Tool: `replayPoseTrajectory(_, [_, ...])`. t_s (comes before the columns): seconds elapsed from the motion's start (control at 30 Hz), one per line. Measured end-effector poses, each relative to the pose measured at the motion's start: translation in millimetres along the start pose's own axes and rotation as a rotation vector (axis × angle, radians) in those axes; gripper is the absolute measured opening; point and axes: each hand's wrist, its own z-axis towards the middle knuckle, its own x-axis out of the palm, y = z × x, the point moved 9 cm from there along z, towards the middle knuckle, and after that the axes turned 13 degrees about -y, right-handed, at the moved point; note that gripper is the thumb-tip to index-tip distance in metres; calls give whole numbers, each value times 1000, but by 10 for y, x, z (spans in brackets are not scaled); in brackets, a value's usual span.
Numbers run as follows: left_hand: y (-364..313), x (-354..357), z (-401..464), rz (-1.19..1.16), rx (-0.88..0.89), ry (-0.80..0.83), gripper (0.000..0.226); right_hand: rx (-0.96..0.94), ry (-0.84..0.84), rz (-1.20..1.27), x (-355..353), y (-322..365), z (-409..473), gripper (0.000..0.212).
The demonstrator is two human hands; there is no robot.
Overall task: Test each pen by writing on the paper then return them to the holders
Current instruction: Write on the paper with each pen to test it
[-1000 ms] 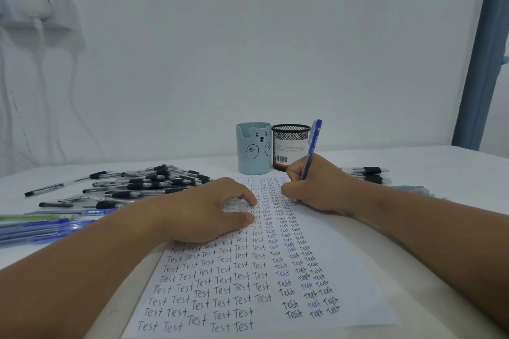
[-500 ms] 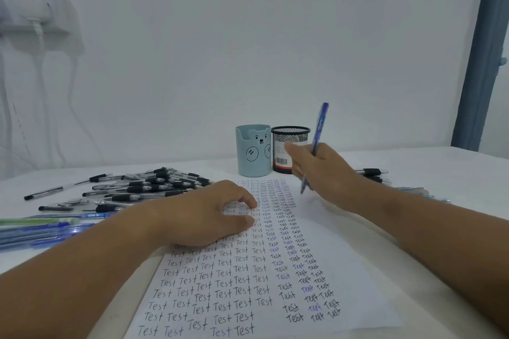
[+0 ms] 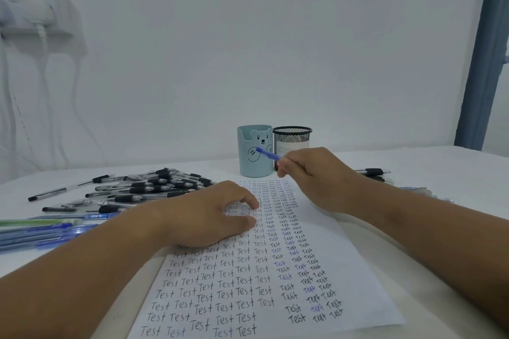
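A white table carries everything, its far edge against a pale wall. The largest thing on it is a white sheet of paper, running from the near edge toward the middle of the table and covered in columns of the handwritten word "Test" in black and some blue ink.

The left hand rests palm down on the upper left part of the sheet, fingers loosely curved with their tips on the paper, holding nothing. The right hand is raised above the sheet's far right corner, its fingers curled around a blue plastic pen. The pen lies nearly level in the air, its free end pointing left in front of the holders; whether it touches them cannot be told.

Toward the left edge of the table lies a loose heap of clear-barrelled pens with black grips, and nearer the front left a bundle of blue and green pens. Just past the sheet's far edge stand two holders side by side: a light blue cup with a bear face and, to its right, a black wire-mesh cup. A few more black-gripped pens lie toward the right edge, behind the right wrist.
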Motion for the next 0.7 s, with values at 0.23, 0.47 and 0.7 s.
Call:
replayPoseTrajectory(0.23, [9, -4, 8, 10, 4, -8, 33, 3, 73, 26, -27, -74, 41, 14])
replayPoseTrajectory(0.47, [30, 20, 38, 19, 34, 2, 32, 110, 243, -322, -539, -558, 82, 18])
replayPoseTrajectory(0.7, [2, 33, 22, 30, 18, 11, 30, 254, 439, -479, -696, -895, -82, 30])
